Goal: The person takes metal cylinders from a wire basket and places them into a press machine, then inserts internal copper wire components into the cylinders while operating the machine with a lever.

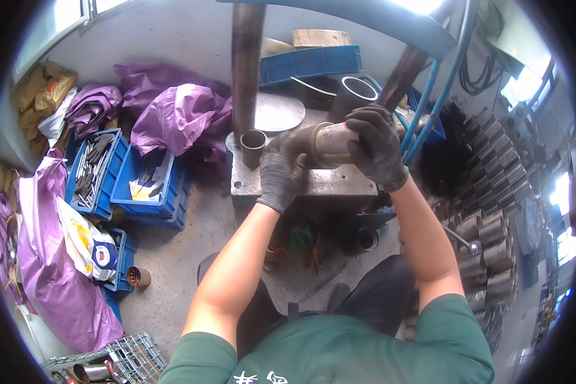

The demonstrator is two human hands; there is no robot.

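A short metal cylinder (334, 143) with a brownish rim lies tilted on its side just above the steel press base (326, 184). My right hand (376, 146), in a dark grey glove, wraps round its right end. By the cylinder's left end is my left hand (280, 178), gloved alike, with its thumb apart; its fingers are smeared by motion, so whether they grip is unclear. An upright open tube (254, 142) stands on the base beside my left hand. Behind it lies a flat round metal plate (280, 114).
Two steel columns (244, 70) (406, 73) rise from the base under a blue crossbeam (364, 19). Blue crates (144, 185) and purple sheeting (179, 115) fill the left. Stacked metal cylinders (492, 173) stand at right, near a ball-ended lever (472, 247). A wire basket (131, 358) sits lower left.
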